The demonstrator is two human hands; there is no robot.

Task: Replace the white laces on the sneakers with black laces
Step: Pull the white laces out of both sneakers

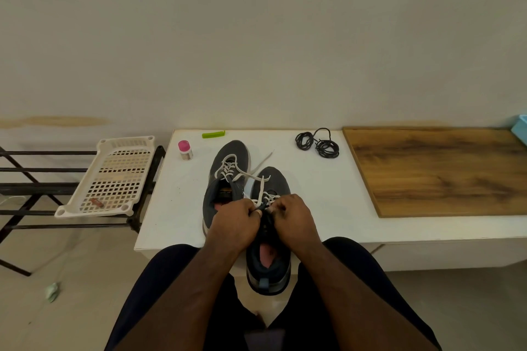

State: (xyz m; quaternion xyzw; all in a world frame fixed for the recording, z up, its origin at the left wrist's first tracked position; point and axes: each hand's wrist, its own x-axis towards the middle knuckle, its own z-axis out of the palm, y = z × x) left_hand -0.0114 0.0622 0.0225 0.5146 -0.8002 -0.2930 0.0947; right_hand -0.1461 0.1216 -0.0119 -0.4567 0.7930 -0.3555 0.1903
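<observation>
Two dark grey sneakers with white laces sit on the white table [328, 202]. The left sneaker [228, 162] lies further back. The right sneaker [271, 259] is closer, its heel hanging over the table's front edge. My left hand [233, 225] and my right hand [293, 216] meet over its tongue, each pinching the white lace [261, 188], which runs loosely up from the eyelets. Coiled black laces [318, 142] lie at the back of the table, right of the shoes.
A pink-capped small jar [185, 150] and a green clip [213, 134] sit at the table's back left. A wooden board [439, 168] covers the right part. A white perforated tray [114, 177] rests on a black rack [34, 188] at left. A wall stands close behind.
</observation>
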